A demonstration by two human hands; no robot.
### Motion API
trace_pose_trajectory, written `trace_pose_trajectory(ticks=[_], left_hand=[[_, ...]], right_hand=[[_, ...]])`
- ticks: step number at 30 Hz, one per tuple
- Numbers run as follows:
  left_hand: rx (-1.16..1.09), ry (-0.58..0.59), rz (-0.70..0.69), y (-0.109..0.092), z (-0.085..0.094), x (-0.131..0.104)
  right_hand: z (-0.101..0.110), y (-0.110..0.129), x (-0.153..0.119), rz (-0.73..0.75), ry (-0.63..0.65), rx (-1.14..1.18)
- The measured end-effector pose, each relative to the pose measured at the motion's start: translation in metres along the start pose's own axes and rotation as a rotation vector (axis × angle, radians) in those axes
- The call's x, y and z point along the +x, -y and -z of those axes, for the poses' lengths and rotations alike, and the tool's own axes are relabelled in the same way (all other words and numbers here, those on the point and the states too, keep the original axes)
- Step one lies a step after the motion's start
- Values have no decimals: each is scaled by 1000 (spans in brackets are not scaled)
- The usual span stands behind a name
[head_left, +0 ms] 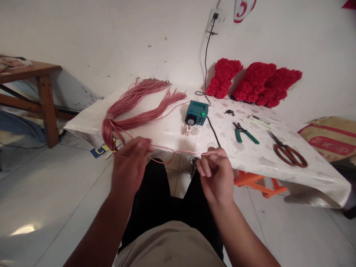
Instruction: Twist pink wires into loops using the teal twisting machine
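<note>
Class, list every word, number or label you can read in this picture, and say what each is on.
"5": red, on the white sign at the top.
"C", probably: on the blue sheet at left; the rest is unclear.
Too small or blurred to read: any print on the pale slip, teal box and tan bag.

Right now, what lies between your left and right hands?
A thin, looped pink cord runs from the left hand to the right hand, seen in the head view.
</note>
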State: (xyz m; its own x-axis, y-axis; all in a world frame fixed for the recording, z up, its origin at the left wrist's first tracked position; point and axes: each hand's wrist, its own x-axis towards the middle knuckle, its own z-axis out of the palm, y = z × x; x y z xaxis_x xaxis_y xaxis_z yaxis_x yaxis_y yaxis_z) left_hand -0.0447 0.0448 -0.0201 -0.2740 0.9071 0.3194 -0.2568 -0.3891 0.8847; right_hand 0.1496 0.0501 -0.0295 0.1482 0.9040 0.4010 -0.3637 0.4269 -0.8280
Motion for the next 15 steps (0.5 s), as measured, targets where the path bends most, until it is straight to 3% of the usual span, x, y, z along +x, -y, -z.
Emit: trace_pose_trajectory(ticks=[3, 5, 9, 11, 15], left_hand=[[-67, -115, -4, -7, 20, 14], [-72, -153, -1, -8, 25, 16], [-43, -150, -36, 0, 2, 1], [44, -40, 11, 4, -17, -11], [366, 307, 26, 4, -45, -28]], right_hand=[[10, 5, 5, -27, -37, 62], [12, 3, 2, -33, -45, 78], [6, -6, -10, -20, -21, 61], [2, -7, -14, -19, 17, 2], [-2, 3, -14, 35, 77, -254]])
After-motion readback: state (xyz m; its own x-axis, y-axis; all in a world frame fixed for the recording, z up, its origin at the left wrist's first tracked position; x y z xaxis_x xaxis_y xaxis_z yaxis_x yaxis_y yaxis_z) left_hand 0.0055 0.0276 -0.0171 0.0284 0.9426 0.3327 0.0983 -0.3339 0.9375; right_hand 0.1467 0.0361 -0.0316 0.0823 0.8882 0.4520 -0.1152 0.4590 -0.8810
